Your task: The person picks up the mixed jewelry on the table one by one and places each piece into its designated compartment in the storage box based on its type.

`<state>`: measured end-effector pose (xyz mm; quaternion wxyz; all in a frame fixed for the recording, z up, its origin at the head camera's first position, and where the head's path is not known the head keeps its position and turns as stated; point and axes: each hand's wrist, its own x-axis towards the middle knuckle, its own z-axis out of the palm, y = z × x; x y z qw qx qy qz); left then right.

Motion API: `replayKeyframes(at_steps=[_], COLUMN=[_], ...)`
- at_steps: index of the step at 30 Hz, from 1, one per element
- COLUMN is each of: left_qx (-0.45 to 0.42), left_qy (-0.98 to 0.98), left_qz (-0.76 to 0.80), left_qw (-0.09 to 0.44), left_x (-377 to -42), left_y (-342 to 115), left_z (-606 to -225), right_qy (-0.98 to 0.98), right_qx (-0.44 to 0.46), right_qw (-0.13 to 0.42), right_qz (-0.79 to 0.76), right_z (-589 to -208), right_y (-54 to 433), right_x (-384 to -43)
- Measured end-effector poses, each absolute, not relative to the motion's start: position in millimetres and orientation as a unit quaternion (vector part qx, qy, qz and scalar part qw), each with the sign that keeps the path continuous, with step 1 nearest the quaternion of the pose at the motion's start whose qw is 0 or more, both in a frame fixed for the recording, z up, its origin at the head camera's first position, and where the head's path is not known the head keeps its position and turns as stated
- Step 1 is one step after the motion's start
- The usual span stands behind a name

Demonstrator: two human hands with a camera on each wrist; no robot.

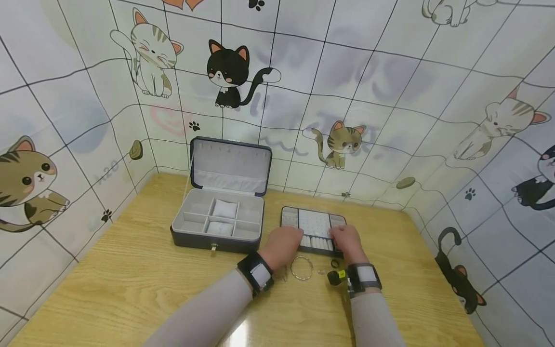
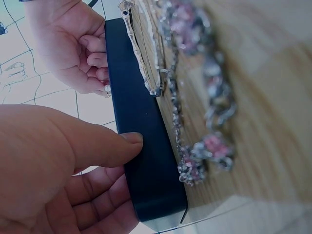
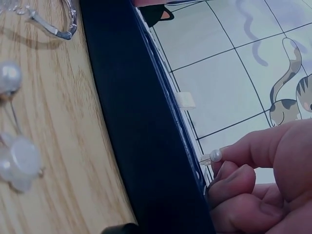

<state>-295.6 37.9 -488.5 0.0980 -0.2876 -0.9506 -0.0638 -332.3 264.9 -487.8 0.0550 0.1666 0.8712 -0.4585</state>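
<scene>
A dark jewelry tray (image 2: 135, 105) with a pale lining, ring rolls and small compartments lies on the table. My left hand (image 1: 283, 244) grips its left front part, the thumb resting on the outer wall and the fingers bent around at the rim. Over the tray's right side, my right hand (image 1: 348, 241) pinches a pearl stud earring (image 3: 216, 155) between thumb and fingertips. Just in front of the tray lie a bangle (image 1: 311, 271) and a silver chain bracelet with pink stones (image 2: 214, 146). Pearl earrings (image 3: 24, 158) rest beside them, near a dark ring (image 1: 335, 263).
To the left stands an open navy jewelry box (image 1: 192, 241), its lid (image 1: 231, 168) leaning up and two white cushions (image 1: 224, 209) in its compartments. Cat-patterned cloth (image 1: 290, 96) surrounds the wooden table (image 1: 130, 279) at the back and sides.
</scene>
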Motion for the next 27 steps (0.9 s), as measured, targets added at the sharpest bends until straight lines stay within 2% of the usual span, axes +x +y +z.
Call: replayKeyframes(at_steps=[13,21,27], left_qx=[-0.288,-0.293,-0.29], left_qy=[-0.951,-0.95,-0.951], left_qz=[-0.062,-0.056,-0.054], left_qw=[0.096,0.097,0.089], left_x=[-298,-298,-298], left_y=[37,37,37], left_z=[-489,-486,-487], right_qy=[0.842,0.85,0.802], right_qx=[0.152,0.137,0.111], right_qw=[0.054,0.08,0.117], right_qz=[-0.515,-0.503,-0.576], right_z=[-484,-481,-479], right_y=[266,271,278], right_x=[-329,-332,-331])
